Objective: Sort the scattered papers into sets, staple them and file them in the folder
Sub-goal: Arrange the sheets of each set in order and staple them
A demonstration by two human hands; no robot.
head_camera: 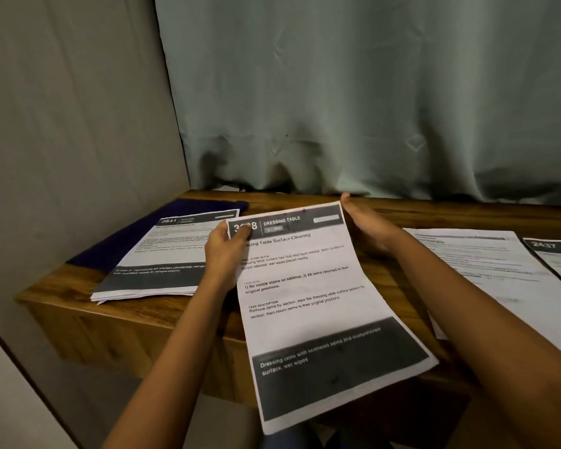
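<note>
Mid-sorting: left hand [224, 251] fingers pinched the "Dressing Table" sheet [308, 306] at frame centre; right hand [368, 228] lay open against its edge. Next, probably finding its matching pile.

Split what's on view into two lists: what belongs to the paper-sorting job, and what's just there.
Job:
- Dressing Table sheet, pinched by left hand, right hand at its top edge
- stack headed 2641
- loose sheets at right
- purple folder under the stack

Just there:
- curtain
- wooden table
</note>
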